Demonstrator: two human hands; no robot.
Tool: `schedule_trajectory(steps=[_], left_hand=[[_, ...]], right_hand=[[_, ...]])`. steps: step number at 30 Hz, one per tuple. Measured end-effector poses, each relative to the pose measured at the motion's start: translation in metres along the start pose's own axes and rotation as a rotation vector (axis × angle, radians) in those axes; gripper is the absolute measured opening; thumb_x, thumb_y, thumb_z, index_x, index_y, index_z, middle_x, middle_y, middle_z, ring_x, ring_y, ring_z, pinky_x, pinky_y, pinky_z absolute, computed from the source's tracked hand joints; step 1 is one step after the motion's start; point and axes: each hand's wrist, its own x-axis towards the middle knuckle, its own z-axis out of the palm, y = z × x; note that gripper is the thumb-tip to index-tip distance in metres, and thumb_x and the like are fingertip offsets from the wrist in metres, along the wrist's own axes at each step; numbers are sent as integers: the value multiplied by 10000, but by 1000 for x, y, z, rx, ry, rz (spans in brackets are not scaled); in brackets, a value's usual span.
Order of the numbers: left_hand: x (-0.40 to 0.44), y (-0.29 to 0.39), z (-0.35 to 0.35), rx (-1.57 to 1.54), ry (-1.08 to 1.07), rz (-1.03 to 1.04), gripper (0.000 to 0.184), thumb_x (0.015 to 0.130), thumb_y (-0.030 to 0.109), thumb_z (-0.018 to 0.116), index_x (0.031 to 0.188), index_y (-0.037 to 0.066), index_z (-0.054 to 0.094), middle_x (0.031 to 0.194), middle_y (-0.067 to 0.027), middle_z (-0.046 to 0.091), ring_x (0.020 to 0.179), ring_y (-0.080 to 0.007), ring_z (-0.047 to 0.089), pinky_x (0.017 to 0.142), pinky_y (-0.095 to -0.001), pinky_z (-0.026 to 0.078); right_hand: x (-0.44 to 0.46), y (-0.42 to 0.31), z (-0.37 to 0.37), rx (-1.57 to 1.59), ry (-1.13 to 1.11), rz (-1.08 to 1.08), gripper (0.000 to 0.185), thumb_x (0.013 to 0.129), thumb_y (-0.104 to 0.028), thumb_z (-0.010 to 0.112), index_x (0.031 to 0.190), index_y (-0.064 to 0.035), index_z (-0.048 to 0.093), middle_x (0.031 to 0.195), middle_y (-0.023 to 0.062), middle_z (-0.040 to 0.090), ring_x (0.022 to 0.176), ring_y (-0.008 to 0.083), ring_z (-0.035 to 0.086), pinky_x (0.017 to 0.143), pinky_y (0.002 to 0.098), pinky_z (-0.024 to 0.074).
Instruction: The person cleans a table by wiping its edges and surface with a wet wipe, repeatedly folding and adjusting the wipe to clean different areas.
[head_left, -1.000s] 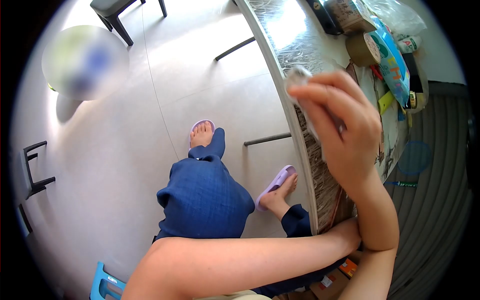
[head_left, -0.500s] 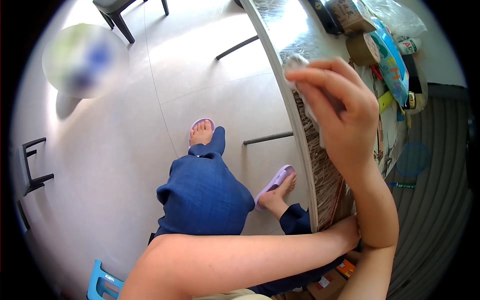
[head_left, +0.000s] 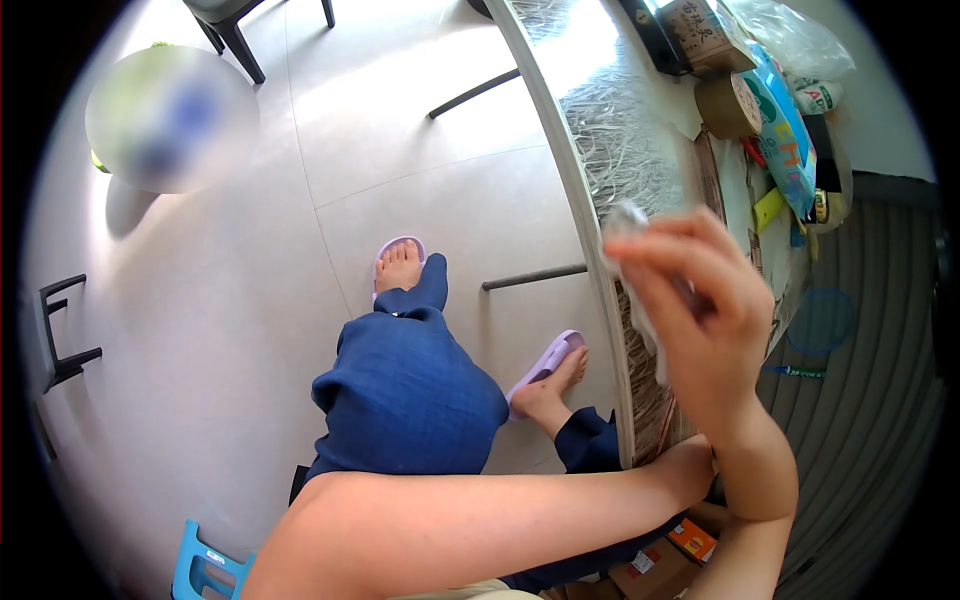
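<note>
My right hand (head_left: 700, 290) is raised above the table's edge, its thumb and fingers pinched on a crumpled white tissue-like piece (head_left: 630, 213). Part of this white piece trails down behind the thumb, and the fingertips are blurred. My left forearm runs across my lap to the table's near corner. Only the back of my left hand (head_left: 692, 468) shows there, beside the right forearm; its fingers are hidden. Under the right hand lies the patterned tabletop (head_left: 625, 140), shiny with a clear cover.
At the table's far side are a brown tape roll (head_left: 728, 106), a small cardboard box (head_left: 703, 35), a blue packet (head_left: 782, 130) and a clear plastic bag (head_left: 795, 35). A blue stool (head_left: 208, 562) stands lower left. Boxes (head_left: 655, 570) sit beneath the table's near end.
My right hand has moved down along the table's edge, toward me, with the white piece still pinched in it. My left arm has hardly moved.
</note>
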Motion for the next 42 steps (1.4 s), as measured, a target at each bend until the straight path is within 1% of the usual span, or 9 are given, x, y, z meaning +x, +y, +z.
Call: schedule_trajectory(steps=[2,6,9,10,17,24,37,39,42], left_hand=[[18,10,-7,7,33,14,235,918,215,580,1074,199,755,1150,22,694,1097,-205,605,998,-376,384],[21,16,-7,-7,50,21,237,919,215,579,1078,199,754,1156,22,692,1101,-205,604,999,-376,384],[13,11,-5,-12,41,12,238,920,215,579,1082,200,753,1160,22,691,1104,-205,603,999,-376,384],[13,12,-6,-15,39,12,239,920,215,579,1083,200,753,1162,22,691,1105,-204,603,1000,-376,384],[5,9,-4,-21,20,21,242,922,214,579,1091,201,751,1173,22,688,1113,-204,601,1001,-377,385],[20,17,-6,-21,44,31,245,924,214,578,1099,202,749,1183,22,685,1120,-203,599,1003,-377,385],[9,13,-2,-15,26,29,252,927,214,577,1114,204,746,1203,23,680,1134,-202,595,1006,-378,385],[13,16,-2,-13,28,33,253,928,213,577,1117,204,745,1206,23,680,1136,-202,595,1007,-378,385],[17,17,0,-7,22,34,255,928,213,577,1120,205,744,1210,23,679,1139,-202,594,1008,-378,385]], right_hand=[[23,2,10,12,62,-21,148,880,39,663,993,-7,748,876,30,611,726,58,532,608,199,391],[34,9,24,73,161,-56,161,902,23,647,1017,-14,752,873,20,620,731,43,521,611,194,382],[5,-3,10,9,89,64,131,868,-1,674,973,-31,747,820,86,618,692,169,608,627,260,463],[-9,-3,3,63,28,89,197,873,85,646,1028,10,742,884,50,621,748,73,539,638,199,399],[-48,-13,-11,147,-43,228,201,864,80,662,1025,-3,750,913,56,619,762,79,557,631,211,414],[19,0,13,68,63,64,204,877,71,656,1036,-11,753,860,44,641,743,56,550,596,191,376],[-48,-13,-15,-59,-120,126,205,846,106,658,1011,17,741,893,83,632,798,121,590,668,228,450],[-24,-6,-1,26,47,117,150,812,1,713,930,-78,762,815,79,658,767,216,626,691,320,450],[20,6,14,50,136,2,111,859,-30,672,933,-30,755,793,106,653,685,211,627,640,320,467]])
